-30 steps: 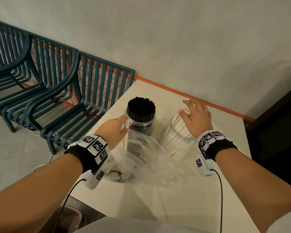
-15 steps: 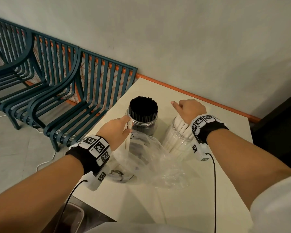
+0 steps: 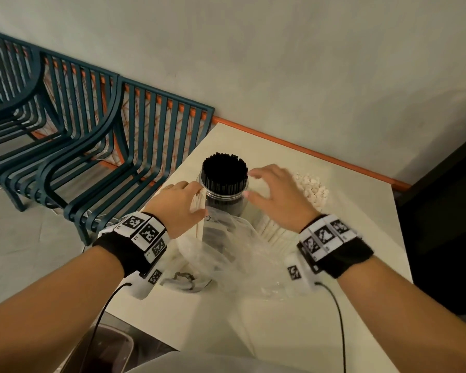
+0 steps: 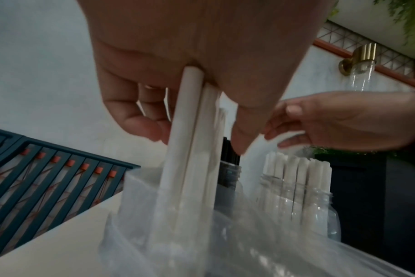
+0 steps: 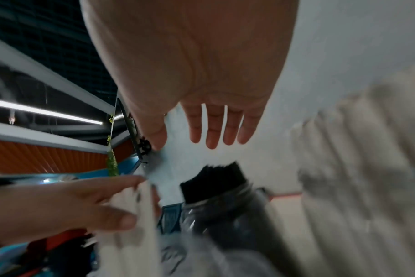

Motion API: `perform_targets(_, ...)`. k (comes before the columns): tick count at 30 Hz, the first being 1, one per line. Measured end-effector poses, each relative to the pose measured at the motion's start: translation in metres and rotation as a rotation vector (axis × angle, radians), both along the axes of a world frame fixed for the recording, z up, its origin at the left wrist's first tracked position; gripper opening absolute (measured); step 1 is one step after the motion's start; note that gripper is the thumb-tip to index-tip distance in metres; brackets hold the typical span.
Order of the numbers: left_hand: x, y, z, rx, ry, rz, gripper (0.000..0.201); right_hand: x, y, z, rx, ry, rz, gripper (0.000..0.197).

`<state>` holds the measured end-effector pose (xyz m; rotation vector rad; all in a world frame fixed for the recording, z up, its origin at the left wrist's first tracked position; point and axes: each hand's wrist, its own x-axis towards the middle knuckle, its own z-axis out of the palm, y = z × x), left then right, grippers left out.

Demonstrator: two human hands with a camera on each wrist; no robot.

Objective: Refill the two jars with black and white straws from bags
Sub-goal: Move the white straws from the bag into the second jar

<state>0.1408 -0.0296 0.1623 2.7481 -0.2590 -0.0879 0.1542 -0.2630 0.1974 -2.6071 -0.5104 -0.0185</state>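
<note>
Two clear jars stand on the cream table (image 3: 361, 332): one packed with black straws (image 3: 224, 172), one to its right full of white straws (image 3: 314, 190). My left hand (image 3: 182, 201) grips a small bunch of white straws (image 4: 192, 142) upright, their lower ends inside a clear plastic bag (image 3: 226, 254) in front of the jars. My right hand (image 3: 276, 195) hovers with spread fingers between the two jars, just right of the black straws, holding nothing. In the right wrist view its fingers (image 5: 216, 129) are straight above the black straw jar (image 5: 223, 202).
Teal slatted metal chairs (image 3: 97, 146) stand left of the table against the wall. A second crumpled bag with a dark tie (image 3: 184, 281) lies by my left wrist. A bin (image 3: 111, 351) sits below the table's near left edge. A dark cabinet (image 3: 447, 211) borders the right side.
My right hand has left the top of the white straw jar and moved left toward the black straw jar, fingers spreading. My left hand keeps holding the white straws in the bag.
</note>
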Motion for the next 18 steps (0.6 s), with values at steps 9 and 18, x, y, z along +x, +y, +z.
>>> perform_targets(9, -0.007, 0.011, 0.009, -0.269, 0.179, 0.046, 0.063, -0.016, 0.073, -0.072, 0.48, 0.457, 0.083, 0.091)
perform_targets(18, -0.015, 0.017, 0.002, -0.719, 0.127, 0.174, 0.031, -0.017, 0.101, -0.09, 0.672, 0.409, -0.087, 0.062)
